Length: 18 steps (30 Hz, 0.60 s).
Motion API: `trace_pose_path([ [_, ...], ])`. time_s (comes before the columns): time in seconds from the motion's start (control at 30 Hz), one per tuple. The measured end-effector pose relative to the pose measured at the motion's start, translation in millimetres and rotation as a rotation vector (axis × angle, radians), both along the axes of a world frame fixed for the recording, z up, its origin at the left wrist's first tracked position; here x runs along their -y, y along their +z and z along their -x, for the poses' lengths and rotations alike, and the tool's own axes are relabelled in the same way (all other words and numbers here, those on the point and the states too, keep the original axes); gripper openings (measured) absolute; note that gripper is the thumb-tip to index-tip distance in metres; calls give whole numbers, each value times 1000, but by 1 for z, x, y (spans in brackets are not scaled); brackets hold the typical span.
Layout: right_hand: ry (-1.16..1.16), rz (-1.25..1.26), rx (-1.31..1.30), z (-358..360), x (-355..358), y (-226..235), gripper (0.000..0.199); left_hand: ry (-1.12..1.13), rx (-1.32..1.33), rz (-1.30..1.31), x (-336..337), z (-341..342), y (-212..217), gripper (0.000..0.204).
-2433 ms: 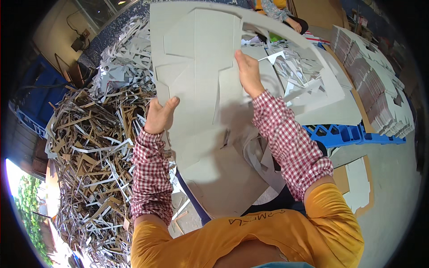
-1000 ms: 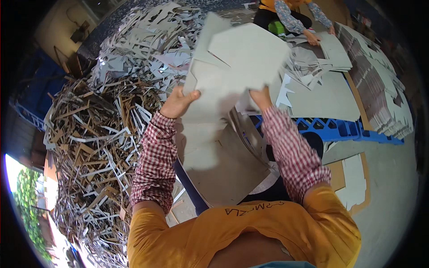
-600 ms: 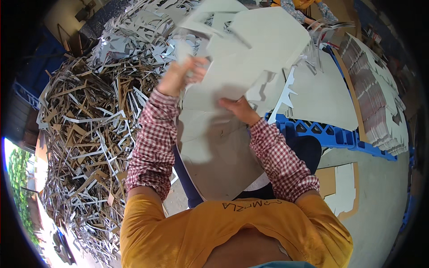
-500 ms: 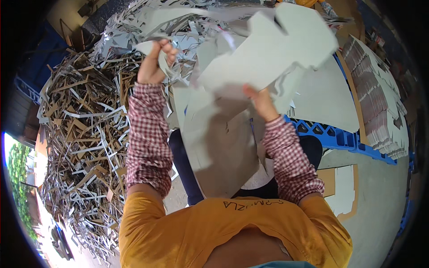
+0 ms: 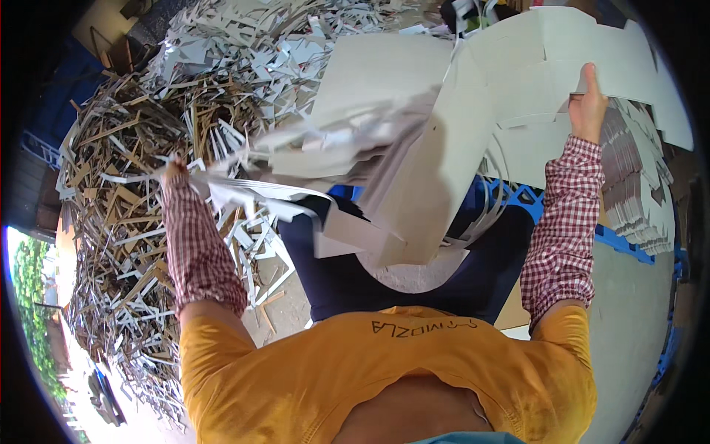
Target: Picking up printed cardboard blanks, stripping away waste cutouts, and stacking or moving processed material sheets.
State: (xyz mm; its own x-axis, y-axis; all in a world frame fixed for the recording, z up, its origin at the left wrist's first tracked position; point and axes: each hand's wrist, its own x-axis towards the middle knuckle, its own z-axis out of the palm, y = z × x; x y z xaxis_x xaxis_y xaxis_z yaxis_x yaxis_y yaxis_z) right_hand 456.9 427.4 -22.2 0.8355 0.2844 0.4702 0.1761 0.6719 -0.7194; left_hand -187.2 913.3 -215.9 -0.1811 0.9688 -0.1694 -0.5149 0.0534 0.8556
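Note:
At the right, my right hand (image 5: 587,112) grips the edge of a large pale cardboard sheet (image 5: 521,70), its thumb lying over the top face. The sheet has fold lines and notched edges. Far out to the left, my left hand (image 5: 174,172) is closed on cardboard offcut strips (image 5: 259,189), which trail rightward and are smeared by motion. Between my hands, over my knees, a stack of bent grey-white cardboard (image 5: 429,192) stands tilted, with thin strips hanging from its right side. My left fingers are small and partly blurred.
A large heap of brown and white offcuts (image 5: 133,237) fills the left side and reaches to the back. Blue plastic pallets (image 5: 518,198) lie beyond my knees. Stacked cardboard blanks (image 5: 632,174) stand at the right. Another flat pale sheet (image 5: 381,70) lies behind.
My left hand has swung left and down, pulling strips with it. My right hand has moved right and up with the cardboard sheet. The cardboard over my lap has shifted and tilted.

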Motion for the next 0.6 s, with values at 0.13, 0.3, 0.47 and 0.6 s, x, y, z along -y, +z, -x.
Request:
trace_pose_path([
  [0.13, 134, 200, 37, 50, -62, -21, 25, -381, -101, -118, 50, -2, 24, 19],
  [0.3, 293, 196, 410, 131, -96, -29, 35, -907, -381, -301, 172, -222, 128, 33],
  [0.47, 381, 162, 397, 145, -104, -23, 33, -1087, -534, -648, 240, -262, 154, 40],
  [0.6, 394, 243, 370, 139, -107, -28, 28, -714, -1028, -1099, 264, -290, 154, 41],
])
